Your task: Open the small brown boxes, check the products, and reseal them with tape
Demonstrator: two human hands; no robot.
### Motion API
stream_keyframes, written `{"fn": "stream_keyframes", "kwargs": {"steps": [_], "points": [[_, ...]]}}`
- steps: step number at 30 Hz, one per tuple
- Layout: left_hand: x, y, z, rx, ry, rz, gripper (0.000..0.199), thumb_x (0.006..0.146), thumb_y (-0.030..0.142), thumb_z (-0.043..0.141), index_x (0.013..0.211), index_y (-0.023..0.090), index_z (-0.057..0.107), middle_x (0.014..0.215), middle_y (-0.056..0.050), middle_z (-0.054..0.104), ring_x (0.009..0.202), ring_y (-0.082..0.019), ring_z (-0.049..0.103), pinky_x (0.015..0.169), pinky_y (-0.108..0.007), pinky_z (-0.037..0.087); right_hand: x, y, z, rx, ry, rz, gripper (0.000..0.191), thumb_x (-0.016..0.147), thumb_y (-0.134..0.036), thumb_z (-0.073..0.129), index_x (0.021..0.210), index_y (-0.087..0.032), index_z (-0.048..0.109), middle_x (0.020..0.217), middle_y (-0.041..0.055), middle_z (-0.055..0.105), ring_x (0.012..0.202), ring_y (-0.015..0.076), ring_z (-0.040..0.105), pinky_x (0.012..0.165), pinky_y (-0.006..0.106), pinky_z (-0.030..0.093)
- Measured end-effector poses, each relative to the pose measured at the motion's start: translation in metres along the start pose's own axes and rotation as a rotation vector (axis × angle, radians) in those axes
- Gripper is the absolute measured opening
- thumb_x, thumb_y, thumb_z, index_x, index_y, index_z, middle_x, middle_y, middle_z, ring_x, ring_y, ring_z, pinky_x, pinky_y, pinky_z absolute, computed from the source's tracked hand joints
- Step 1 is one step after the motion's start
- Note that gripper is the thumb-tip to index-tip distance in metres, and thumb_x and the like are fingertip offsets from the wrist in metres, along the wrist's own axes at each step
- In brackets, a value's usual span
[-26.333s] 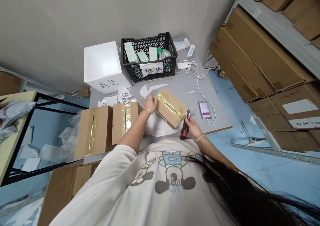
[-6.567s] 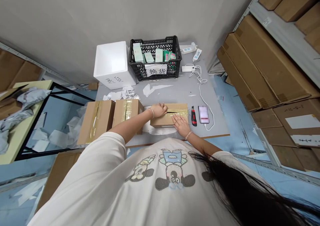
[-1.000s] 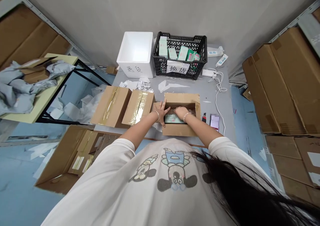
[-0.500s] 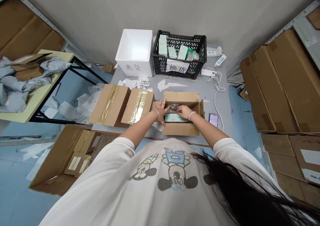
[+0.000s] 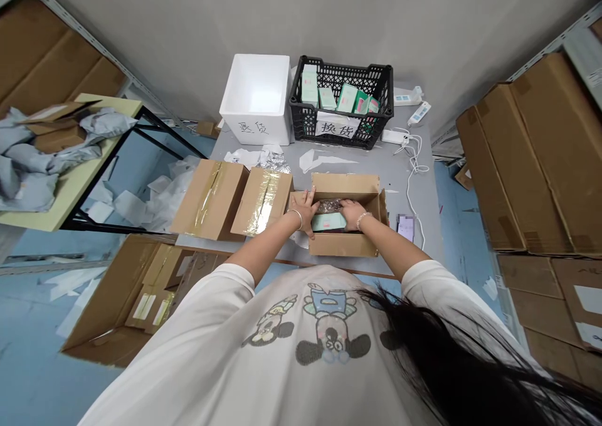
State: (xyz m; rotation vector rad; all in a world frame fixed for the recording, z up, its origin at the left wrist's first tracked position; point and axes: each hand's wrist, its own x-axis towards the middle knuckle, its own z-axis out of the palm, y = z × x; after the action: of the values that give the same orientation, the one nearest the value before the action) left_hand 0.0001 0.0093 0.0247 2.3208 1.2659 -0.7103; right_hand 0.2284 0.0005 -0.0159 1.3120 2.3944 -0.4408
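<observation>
So at the far left there was a shelf loaded with big brown cartons (image 5: 51, 49), and in front of it a pale yellow side table (image 5: 73, 178) heaped with crumpled grey mailers (image 5: 35, 159), too tangled to count, plus one small opened carton (image 5: 59, 138). The floor (image 5: 28, 376) was blue, with paper scraps lying around, and one large open carton (image 5: 103, 288) sat on it with at least two smaller taped boxes (image 5: 145, 303) inside. Next came the main grey table (image 5: 371, 164), up against a plain grey wall (image 5: 329, 12). On its left side stood two taped brown boxes (image 5: 237, 201), side by side, with one white foam box (image 5: 256, 128) behind them. The person's left hand (image 5: 305, 214) was on the left end of one open carton (image 5: 343, 245), fingers spread wide. Inside that carton lay one mint-green box (image 5: 330, 223) with clear wrap (image 5: 328, 206) just behind it. The right hand (image 5: 352, 214) was down in there too, at the green box's right end, but its fingertips were hidden, so can't tell if it was pinching anything. Behind all that was one black crate (image 5: 371, 136) with roughly five green packs (image 5: 347, 98) in it; the right-hand ones overlapped. Further right: two white power strips (image 5: 419, 113), one adapter (image 5: 395, 137), one white cable (image 5: 408, 194) and one phone (image 5: 405, 228). Big brown cartons (image 5: 498, 169) filled the right-hand side of the room.
</observation>
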Motion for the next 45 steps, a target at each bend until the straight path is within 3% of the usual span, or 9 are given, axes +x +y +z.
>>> {"fn": "stream_keyframes", "kwargs": {"steps": [10,14,17,21,24,27,31,40,45], "points": [[-0.007,0.000,-0.001,-0.009,0.079,0.016,0.158,0.044,0.067,0.084,0.154,0.018,-0.018,0.158,-0.018,-0.027,0.145,-0.046,-0.022,0.110,-0.074,0.003,-0.079,0.054,-0.044,0.393,0.441,0.054,0.064,0.052,-0.041,0.083,0.111,-0.019,0.069,0.122,0.0109,0.055,0.115,0.0331,0.049,0.103,0.047,0.035],[-0.027,0.005,0.006,0.013,0.147,0.052,0.133,0.061,0.058,0.079,0.158,0.014,-0.001,0.162,-0.021,-0.012,0.149,-0.041,-0.012,0.114,-0.066,-0.003,-0.102,0.058,-0.046,0.662,0.510,0.084,0.062,0.055,-0.039,0.081,0.111,-0.017,0.067,0.109,0.0071,0.063,0.099,0.0271,0.058,0.091,0.040,0.045],[-0.041,0.022,0.019,-0.037,0.164,0.192,0.104,0.077,0.061,0.064,0.157,0.018,0.014,0.164,-0.018,0.008,0.151,-0.036,0.003,0.117,-0.062,-0.004,-0.115,0.056,-0.044,0.857,0.583,0.098,0.058,0.060,-0.038,0.079,0.113,-0.018,0.065,0.113,0.0067,0.064,0.100,0.0265,0.060,0.090,0.039,0.046],[-0.046,0.053,0.041,-0.100,0.134,0.308,0.114,0.071,0.069,0.065,0.157,0.019,0.010,0.158,-0.020,0.028,0.146,-0.036,0.026,0.118,-0.059,0.006,-0.120,0.049,-0.037,0.983,0.725,0.097,0.056,0.058,-0.039,0.081,0.108,-0.018,0.067,0.126,0.0102,0.058,0.116,0.0298,0.055,0.101,0.042,0.042],[-0.040,0.070,0.053,-0.075,0.138,0.230,0.115,0.068,0.058,0.074,0.156,0.018,0.012,0.148,-0.022,0.044,0.132,-0.036,0.046,0.114,-0.053,0.023,-0.116,0.042,-0.030,1.157,0.707,0.108,0.056,0.060,-0.040,0.080,0.110,-0.019,0.065,0.114,0.0068,0.063,0.106,0.0271,0.059,0.095,0.040,0.046],[-0.030,0.074,0.056,-0.036,0.169,0.158,0.096,0.072,0.046,0.074,0.150,0.017,0.028,0.134,-0.020,0.055,0.118,-0.034,0.055,0.100,-0.046,0.040,-0.111,0.035,-0.025,1.307,0.708,0.106,0.056,0.061,-0.040,0.079,0.110,-0.020,0.062,0.108,0.0043,0.066,0.100,0.0247,0.061,0.089,0.037,0.049],[-0.013,0.068,0.044,0.024,0.257,0.100,0.066,0.076,0.035,0.071,0.134,0.017,0.046,0.124,-0.018,0.058,0.112,-0.033,0.055,0.091,-0.044,0.042,-0.105,0.030,-0.025,1.455,0.760,0.113,0.053,0.060,-0.042,0.079,0.104,-0.022,0.060,0.100,0.0024,0.067,0.093,0.0224,0.063,0.081,0.033,0.052],[0.028,0.057,-0.020,0.056,0.452,0.065,0.045,0.083,0.025,0.061,0.126,0.015,0.048,0.120,-0.017,0.055,0.113,-0.031,0.050,0.091,-0.043,0.036,-0.112,0.017,-0.043,1.763,0.838,0.122,0.051,0.066,-0.049,0.073,0.107,-0.022,0.061,0.102,0.0053,0.071,0.093,0.0245,0.067,0.079,0.036,0.055],[0.026,0.047,-0.026,0.091,0.496,0.084,0.038,0.087,0.021,0.052,0.125,0.014,0.050,0.117,-0.019,0.055,0.112,-0.033,0.048,0.092,-0.045,0.035,-0.121,0.010,-0.030,1.822,0.837,0.128,0.053,0.068,-0.048,0.071,0.113,-0.022,0.060,0.107,0.0059,0.071,0.095,0.0246,0.068,0.080,0.037,0.056]]}}
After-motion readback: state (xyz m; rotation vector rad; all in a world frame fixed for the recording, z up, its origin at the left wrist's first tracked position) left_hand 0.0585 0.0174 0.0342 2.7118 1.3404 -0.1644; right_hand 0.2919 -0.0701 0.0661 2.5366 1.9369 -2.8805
